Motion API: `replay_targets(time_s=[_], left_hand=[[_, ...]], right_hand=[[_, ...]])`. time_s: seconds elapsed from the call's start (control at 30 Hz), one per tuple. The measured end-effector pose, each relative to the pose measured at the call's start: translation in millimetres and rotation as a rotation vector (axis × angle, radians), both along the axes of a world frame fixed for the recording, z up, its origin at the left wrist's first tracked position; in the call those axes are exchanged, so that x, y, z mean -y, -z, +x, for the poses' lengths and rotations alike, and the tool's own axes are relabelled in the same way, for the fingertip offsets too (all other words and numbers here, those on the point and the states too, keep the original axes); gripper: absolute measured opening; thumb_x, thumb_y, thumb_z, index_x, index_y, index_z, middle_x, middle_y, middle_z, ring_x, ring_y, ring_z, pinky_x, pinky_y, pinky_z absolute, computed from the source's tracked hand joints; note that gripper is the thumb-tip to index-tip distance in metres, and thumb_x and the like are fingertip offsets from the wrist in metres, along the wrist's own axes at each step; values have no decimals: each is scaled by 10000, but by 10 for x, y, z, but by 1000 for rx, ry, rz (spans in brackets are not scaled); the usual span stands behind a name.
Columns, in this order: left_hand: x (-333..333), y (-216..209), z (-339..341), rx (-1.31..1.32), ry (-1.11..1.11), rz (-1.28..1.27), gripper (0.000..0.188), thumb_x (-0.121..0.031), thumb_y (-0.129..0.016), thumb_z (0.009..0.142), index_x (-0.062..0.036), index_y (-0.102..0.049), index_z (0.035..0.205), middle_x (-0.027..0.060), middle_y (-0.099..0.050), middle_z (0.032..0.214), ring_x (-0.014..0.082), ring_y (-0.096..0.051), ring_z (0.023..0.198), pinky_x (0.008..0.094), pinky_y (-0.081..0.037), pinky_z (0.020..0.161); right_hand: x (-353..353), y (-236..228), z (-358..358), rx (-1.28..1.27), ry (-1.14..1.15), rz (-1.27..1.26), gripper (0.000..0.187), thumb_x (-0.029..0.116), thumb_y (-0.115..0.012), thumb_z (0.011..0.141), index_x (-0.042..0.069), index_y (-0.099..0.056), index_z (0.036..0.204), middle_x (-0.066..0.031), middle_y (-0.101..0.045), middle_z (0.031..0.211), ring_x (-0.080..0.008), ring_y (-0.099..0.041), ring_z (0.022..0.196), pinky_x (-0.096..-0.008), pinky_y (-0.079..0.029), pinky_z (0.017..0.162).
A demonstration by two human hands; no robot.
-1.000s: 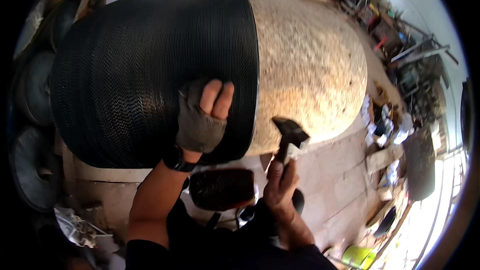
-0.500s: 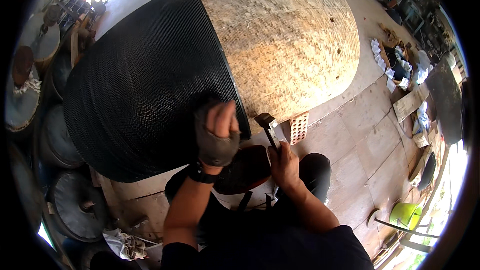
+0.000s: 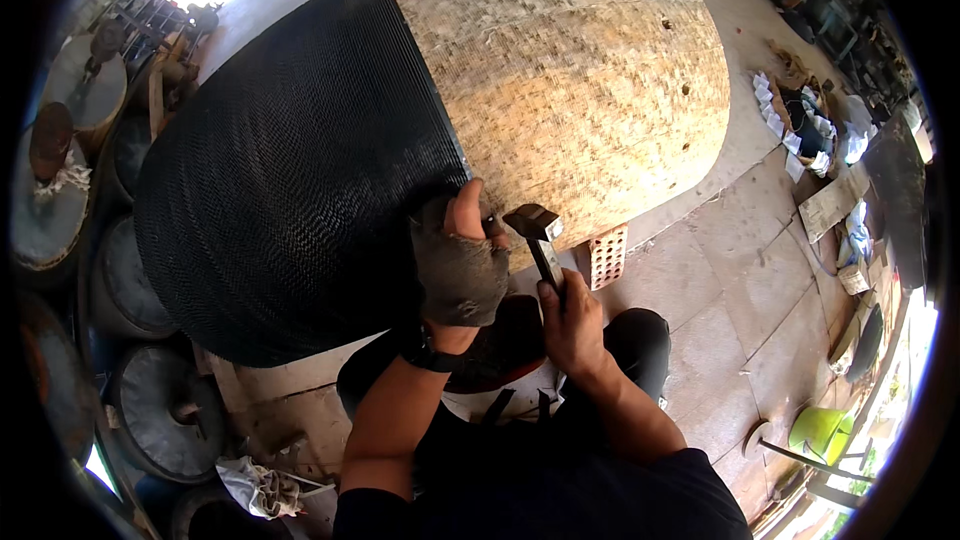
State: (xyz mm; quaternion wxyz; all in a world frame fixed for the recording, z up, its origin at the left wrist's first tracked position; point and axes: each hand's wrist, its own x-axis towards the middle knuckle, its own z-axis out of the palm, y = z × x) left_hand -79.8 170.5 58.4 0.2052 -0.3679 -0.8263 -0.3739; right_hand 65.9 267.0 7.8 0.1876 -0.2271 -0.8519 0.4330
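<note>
A large drum [image 3: 590, 90] lies on its side before me, its right part bare pale wood. Black ribbed sheeting [image 3: 290, 160] wraps the left part and ends in a straight edge. My left hand [image 3: 460, 265], in a grey fingerless glove, is at the lower end of that edge, thumb raised and fingers closed. Whatever is between those fingers is too small to make out. My right hand [image 3: 573, 325] grips a hammer [image 3: 535, 224] by its handle, the head raised just right of my left fingers. Between my knees is a dark bowl [image 3: 505, 345] with a reddish rim, partly hidden.
A perforated red brick [image 3: 607, 257] stands against the drum's lower right side. Several round drum-like rolls [image 3: 165, 410] crowd the left. To the right, on the tiled floor, are an open sack [image 3: 800, 125], boards [image 3: 835, 202] and a yellow-green bucket [image 3: 820, 432].
My left hand has moved right, up to the sheeting's edge, and turned so the thumb points up. The hammer has shifted slightly, its head tilting. The whole view has shifted a little.
</note>
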Motion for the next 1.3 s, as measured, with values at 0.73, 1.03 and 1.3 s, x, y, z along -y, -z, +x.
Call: replay_targets(time_s=[0.73, 1.03, 1.3], left_hand=[[476, 386, 753, 168, 109, -145, 506, -131, -718, 832, -5, -545, 1290, 167, -601, 1135, 344, -601, 1010, 468, -506, 805], [667, 1218, 1339, 217, 283, -330, 248, -217, -705, 825, -56, -616, 992, 118, -597, 957, 289, -605, 841, 400, -514, 731], [587, 1193, 1171, 316, 398, -587, 195, -183, -595, 881, -25, -693, 939, 141, -677, 1018, 257, -629, 954, 395, -518, 830]], right_hand=[[-18, -98, -73, 132, -51, 128, 161, 108, -513, 988, -40, -527, 1049, -253, -605, 709, -468, -627, 661, -522, -455, 555], [12, -78, -56, -107, -17, -52, 223, 183, -483, 1029, -34, -515, 985, -135, -557, 664, -242, -544, 556, -377, -410, 499], [108, -175, 66, -417, 51, -263, 335, 339, -432, 1066, 27, -543, 1014, 4, -517, 634, -70, -427, 533, -203, -327, 490]])
